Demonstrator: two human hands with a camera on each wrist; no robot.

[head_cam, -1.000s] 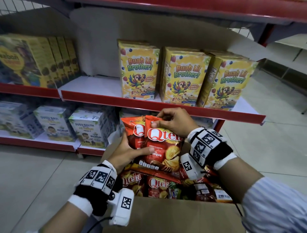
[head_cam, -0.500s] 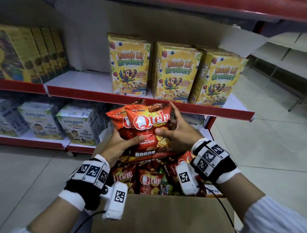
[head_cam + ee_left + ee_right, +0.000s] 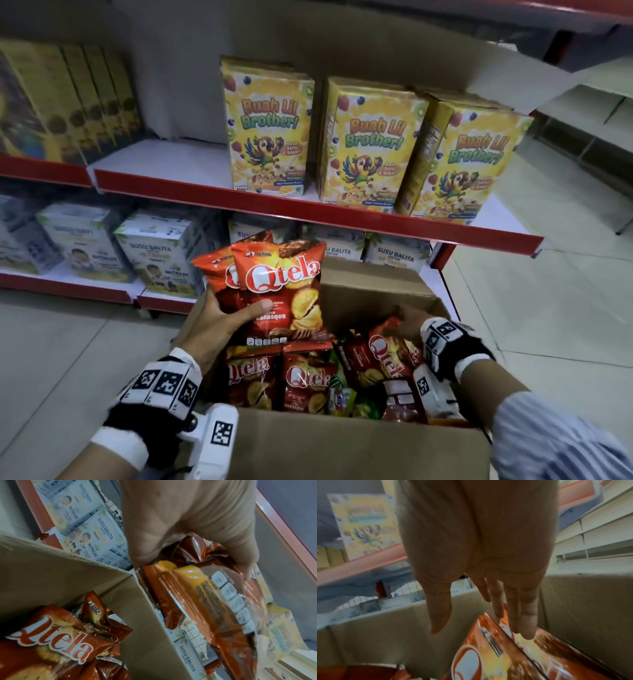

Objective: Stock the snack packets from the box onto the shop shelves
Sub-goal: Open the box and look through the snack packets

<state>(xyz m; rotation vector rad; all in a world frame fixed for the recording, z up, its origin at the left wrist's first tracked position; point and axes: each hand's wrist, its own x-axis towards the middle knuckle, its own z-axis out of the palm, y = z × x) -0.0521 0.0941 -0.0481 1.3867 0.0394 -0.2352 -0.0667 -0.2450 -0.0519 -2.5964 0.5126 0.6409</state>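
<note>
My left hand (image 3: 226, 317) grips two red Qtela snack packets (image 3: 284, 291) upright above the left side of the cardboard box (image 3: 359, 448), thumb across the front one. The left wrist view shows that hand (image 3: 197, 536) curled round the packets' lower ends (image 3: 214, 601). My right hand (image 3: 409, 320) is down inside the box at its right side, over another Qtela packet (image 3: 385, 356). In the right wrist view its fingers (image 3: 527, 615) are straight and spread, just above the blurred packet (image 3: 488, 655). More Qtela packets (image 3: 277, 380) lie in the box.
Yellow cereal boxes (image 3: 366, 144) stand on the red-edged middle shelf (image 3: 274, 202), with bare shelf to their left. White milk-powder boxes (image 3: 161, 253) fill the bottom shelf behind the box. Tiled floor (image 3: 548, 308) lies to the right.
My right hand has let go of the held packets and dropped into the box's right side. My left hand alone now holds the two packets, a little higher and to the left.
</note>
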